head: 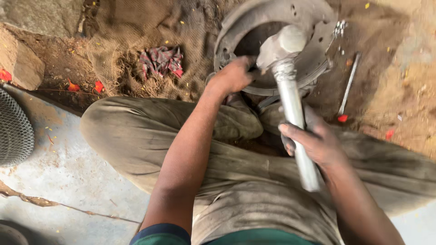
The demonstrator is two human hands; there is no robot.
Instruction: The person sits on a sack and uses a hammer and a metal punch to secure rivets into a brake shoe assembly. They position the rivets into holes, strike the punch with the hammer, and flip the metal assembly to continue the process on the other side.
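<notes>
The person wore dusty, oil-stained khaki cloth trousers (150,136), a green shirt with a dark blue-edged short sleeve (161,233); forearms were bare.

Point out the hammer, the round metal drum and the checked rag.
hammer (290,97): head view, on the silvery handle above the right hand.
round metal drum (313,18): head view, on its upper rim.
checked rag (161,60): head view, middle of the crumpled cloth.

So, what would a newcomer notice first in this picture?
Probably the big metal hammer, blurred, gripped by the right hand at centre right, its head over a round grey metal drum at the top. The left hand rests on the drum's near edge, and a red checked rag lies on burlap to its left.
</notes>
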